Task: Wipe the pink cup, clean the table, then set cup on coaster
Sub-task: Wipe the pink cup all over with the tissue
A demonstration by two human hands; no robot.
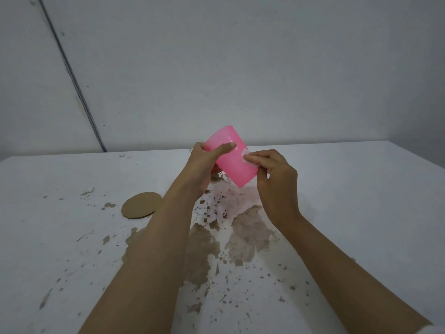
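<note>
White table (361, 201) soiled: brown stains (250, 235) not yet cleaned, coaster (141, 204) bare at left. Judged stage: cup wipe under way. My left hand (204, 165) grips the pink cup (231, 160), tilted, above the table. My right hand (277, 182) pinches a small white pad (246, 157) against the cup wall.

A single wide-angle, head-worn camera looks forward and down along both forearms, close behind the left hand (202, 165) and right hand (277, 182). Table (361, 189) lies beneath them, wall (240, 68) beyond.
</note>
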